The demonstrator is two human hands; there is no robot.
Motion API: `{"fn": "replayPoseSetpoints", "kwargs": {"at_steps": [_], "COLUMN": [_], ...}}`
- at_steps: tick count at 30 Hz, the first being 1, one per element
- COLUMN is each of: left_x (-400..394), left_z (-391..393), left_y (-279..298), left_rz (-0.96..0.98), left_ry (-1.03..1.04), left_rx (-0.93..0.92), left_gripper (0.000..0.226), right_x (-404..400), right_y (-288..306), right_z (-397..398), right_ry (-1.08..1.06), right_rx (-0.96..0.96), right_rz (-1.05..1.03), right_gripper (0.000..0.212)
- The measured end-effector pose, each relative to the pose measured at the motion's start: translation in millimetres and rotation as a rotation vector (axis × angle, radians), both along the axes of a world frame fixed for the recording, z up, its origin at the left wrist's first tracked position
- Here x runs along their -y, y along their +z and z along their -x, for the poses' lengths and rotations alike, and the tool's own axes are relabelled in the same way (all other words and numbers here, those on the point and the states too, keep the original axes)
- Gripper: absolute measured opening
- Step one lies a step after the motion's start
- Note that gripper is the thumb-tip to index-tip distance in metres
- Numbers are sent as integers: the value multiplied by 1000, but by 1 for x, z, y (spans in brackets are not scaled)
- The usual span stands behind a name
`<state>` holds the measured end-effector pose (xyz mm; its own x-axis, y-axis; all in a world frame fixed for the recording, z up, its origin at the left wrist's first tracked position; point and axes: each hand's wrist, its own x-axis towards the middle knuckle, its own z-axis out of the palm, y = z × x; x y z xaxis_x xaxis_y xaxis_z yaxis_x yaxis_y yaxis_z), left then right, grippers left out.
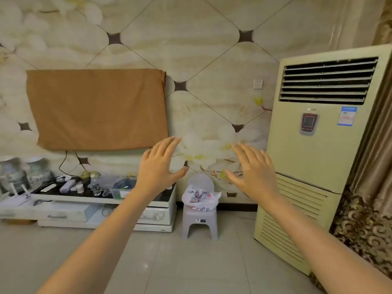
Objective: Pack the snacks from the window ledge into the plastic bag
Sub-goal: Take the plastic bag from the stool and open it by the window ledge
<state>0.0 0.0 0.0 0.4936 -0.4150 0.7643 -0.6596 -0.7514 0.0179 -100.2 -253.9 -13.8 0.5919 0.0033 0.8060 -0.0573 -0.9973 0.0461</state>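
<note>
A white plastic bag [200,198] with coloured print sits on a small grey plastic stool [200,219] against the wall, straight ahead. Both my arms are stretched forward at chest height. My left hand [160,164] and my right hand [252,168] are spread with straight fingers, palms facing each other, holding nothing. They hover in the air well in front of and above the bag. No window ledge and no snacks show in this view.
A tall cream air conditioner [318,149] stands on the right, beside a patterned curtain [369,209]. A low white cabinet [89,209] on the left carries bottles, cables and a box, under a screen covered with brown cloth [97,109]. Tiled floor lies in front.
</note>
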Motion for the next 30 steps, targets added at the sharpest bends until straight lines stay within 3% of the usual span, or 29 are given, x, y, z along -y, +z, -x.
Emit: {"fn": "replayPoseSetpoints", "kwargs": {"at_steps": [10, 23, 30], "left_x": [23, 79, 137], "left_z": [-92, -330, -436], "left_y": [-59, -146, -173], "left_rz": [-87, -129, -161], "left_ry": [43, 22, -35], "left_rx": [-44, -320, -373], "left_gripper": [77, 82, 80], "right_x": [10, 56, 109], "right_y": [-64, -129, -155], "right_z": [-90, -315, -413], "right_ry": [75, 11, 13], "right_rx": [-109, -309, -420], "right_rz": [-28, -64, -123], "right_gripper": [73, 71, 71]}}
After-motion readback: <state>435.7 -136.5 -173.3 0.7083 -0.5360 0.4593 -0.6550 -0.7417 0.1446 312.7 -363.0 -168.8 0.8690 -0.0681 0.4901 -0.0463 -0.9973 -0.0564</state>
